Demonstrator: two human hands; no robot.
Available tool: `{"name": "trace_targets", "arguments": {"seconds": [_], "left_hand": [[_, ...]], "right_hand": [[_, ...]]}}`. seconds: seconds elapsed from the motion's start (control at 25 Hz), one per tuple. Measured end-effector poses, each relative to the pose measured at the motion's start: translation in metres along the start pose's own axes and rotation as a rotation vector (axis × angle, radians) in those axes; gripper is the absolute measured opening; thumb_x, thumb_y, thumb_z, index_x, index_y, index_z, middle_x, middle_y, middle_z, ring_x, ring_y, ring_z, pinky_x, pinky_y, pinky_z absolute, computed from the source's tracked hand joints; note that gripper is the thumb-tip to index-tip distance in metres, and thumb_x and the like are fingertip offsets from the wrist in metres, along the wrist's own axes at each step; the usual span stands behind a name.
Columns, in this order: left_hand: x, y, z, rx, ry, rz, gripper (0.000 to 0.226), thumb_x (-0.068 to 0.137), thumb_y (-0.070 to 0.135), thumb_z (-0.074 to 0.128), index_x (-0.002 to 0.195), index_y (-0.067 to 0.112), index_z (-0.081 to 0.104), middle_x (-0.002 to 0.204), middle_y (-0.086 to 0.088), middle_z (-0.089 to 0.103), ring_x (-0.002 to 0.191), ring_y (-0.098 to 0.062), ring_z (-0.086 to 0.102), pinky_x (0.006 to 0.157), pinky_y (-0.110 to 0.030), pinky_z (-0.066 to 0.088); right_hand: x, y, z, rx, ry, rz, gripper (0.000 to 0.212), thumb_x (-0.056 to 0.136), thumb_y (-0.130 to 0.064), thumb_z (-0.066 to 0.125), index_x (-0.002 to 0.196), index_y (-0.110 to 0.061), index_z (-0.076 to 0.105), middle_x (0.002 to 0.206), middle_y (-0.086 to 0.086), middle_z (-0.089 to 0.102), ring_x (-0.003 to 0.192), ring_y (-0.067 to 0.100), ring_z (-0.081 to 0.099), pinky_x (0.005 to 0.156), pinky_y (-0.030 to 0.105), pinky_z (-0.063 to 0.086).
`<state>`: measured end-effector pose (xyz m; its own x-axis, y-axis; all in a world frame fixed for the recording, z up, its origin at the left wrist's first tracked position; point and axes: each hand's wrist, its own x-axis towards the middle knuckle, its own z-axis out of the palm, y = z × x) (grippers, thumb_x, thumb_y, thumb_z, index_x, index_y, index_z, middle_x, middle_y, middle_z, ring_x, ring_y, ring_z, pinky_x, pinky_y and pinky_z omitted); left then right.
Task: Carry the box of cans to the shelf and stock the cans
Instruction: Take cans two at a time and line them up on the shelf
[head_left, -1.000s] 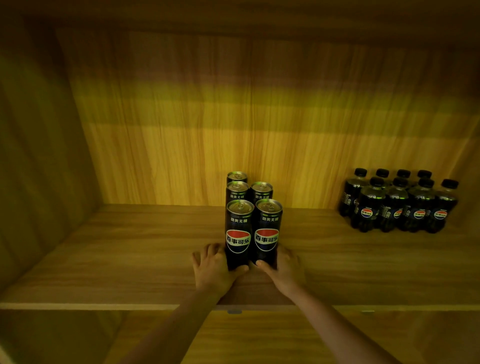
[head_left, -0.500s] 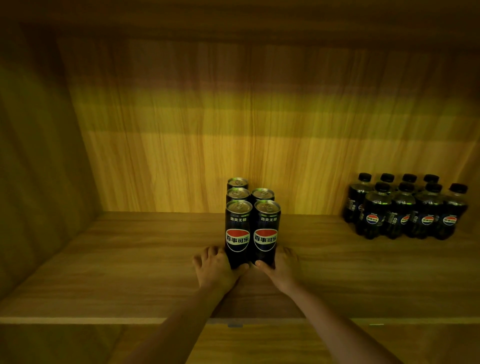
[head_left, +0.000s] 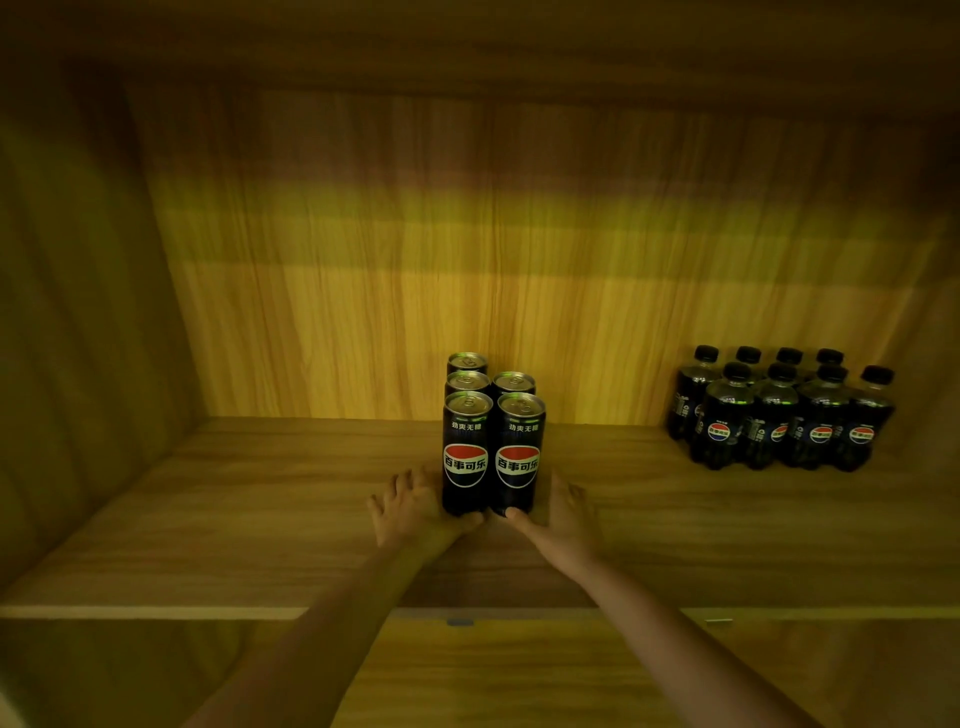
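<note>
The shelf (head_left: 260, 519) is wood-grain board, matt, with streaky veneer on its back wall. At its centre, the cans (head_left: 491, 447) are glossy black metal with bright silvery tops. Toward three o'clock, the bottles (head_left: 779, 415) are shiny dark plastic, matt-capped.

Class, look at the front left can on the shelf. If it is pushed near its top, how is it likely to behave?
The front left can is tall and slim, so a high push would probably tip it. Cans behind and beside it may brace it from those sides. Its smooth round wall likely rolls if it falls. Both hands sit low at the base, which seems the steadier place to push.
</note>
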<state>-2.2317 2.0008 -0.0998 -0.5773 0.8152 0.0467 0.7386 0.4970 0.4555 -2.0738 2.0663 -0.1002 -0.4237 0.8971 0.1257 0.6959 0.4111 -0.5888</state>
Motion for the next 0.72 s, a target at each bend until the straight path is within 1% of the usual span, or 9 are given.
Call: {"name": "trace_targets", "arguments": {"seconds": [0.08,0.16,0.2,0.28,0.36,0.44,0.56,0.72], "left_hand": [[-0.020,0.003,-0.020,0.045,0.023,0.028,0.111,0.066,0.072,0.057,0.147,0.012,0.008,0.156,-0.010,0.013,0.145,-0.028,0.009,0.116,-0.052,0.008],[-0.046,0.006,-0.043,0.127,0.048,0.115,0.110,0.069,0.072,0.052,0.147,0.011,0.004,0.157,-0.010,0.008,0.145,-0.027,0.005,0.116,-0.051,0.005],[-0.059,0.007,-0.054,0.175,0.063,0.165,0.108,0.071,0.071,0.051,0.147,0.010,0.003,0.157,-0.010,0.006,0.145,-0.027,0.005,0.116,-0.051,0.005],[-0.085,0.011,-0.075,0.265,0.088,0.256,0.105,0.074,0.069,0.049,0.147,0.011,0.001,0.158,-0.011,0.004,0.145,-0.027,0.003,0.117,-0.049,0.005],[-0.110,0.014,-0.093,0.336,0.068,0.303,0.104,0.075,0.069,0.046,0.147,0.011,-0.001,0.158,-0.011,0.001,0.146,-0.027,0.001,0.118,-0.047,0.004],[-0.132,0.015,-0.107,0.382,0.044,0.313,0.102,0.076,0.070,0.044,0.147,0.012,-0.002,0.158,-0.011,0.000,0.146,-0.026,0.001,0.117,-0.046,0.003],[-0.167,0.014,-0.124,0.398,0.047,0.336,0.102,0.075,0.071,0.043,0.148,0.012,0.001,0.158,-0.010,0.005,0.145,-0.026,0.006,0.117,-0.047,0.005],[-0.203,0.006,-0.136,0.425,0.058,0.350,0.101,0.076,0.072,0.040,0.148,0.011,0.002,0.158,-0.009,0.007,0.145,-0.025,0.007,0.118,-0.045,0.006]], "right_hand": [[-0.017,-0.012,-0.022,-0.055,0.012,-0.064,0.080,0.082,-0.049,0.055,0.144,-0.014,0.016,0.151,0.008,0.026,0.140,0.028,0.021,0.113,0.043,0.020],[-0.037,-0.028,-0.045,-0.101,0.032,-0.148,0.074,0.084,-0.045,0.055,0.142,-0.014,0.021,0.149,0.008,0.031,0.138,0.026,0.026,0.113,0.041,0.020],[-0.047,-0.036,-0.055,-0.138,0.037,-0.193,0.073,0.084,-0.043,0.056,0.141,-0.013,0.022,0.148,0.007,0.032,0.137,0.025,0.027,0.113,0.040,0.020],[-0.063,-0.049,-0.071,-0.242,0.022,-0.268,0.078,0.082,-0.043,0.059,0.142,-0.012,0.020,0.149,0.008,0.031,0.137,0.025,0.028,0.114,0.041,0.019],[-0.081,-0.062,-0.082,-0.309,-0.022,-0.294,0.083,0.079,-0.044,0.061,0.142,-0.011,0.019,0.150,0.009,0.030,0.137,0.025,0.028,0.114,0.041,0.021],[-0.100,-0.074,-0.090,-0.322,-0.037,-0.315,0.084,0.078,-0.043,0.064,0.142,-0.010,0.020,0.150,0.010,0.030,0.137,0.026,0.028,0.113,0.040,0.022],[-0.132,-0.086,-0.098,-0.321,-0.037,-0.332,0.087,0.078,-0.042,0.065,0.143,-0.010,0.017,0.150,0.010,0.028,0.138,0.026,0.026,0.113,0.039,0.022],[-0.170,-0.093,-0.097,-0.385,-0.024,-0.335,0.090,0.077,-0.045,0.065,0.144,-0.009,0.017,0.151,0.011,0.028,0.138,0.027,0.027,0.115,0.043,0.023]]}}
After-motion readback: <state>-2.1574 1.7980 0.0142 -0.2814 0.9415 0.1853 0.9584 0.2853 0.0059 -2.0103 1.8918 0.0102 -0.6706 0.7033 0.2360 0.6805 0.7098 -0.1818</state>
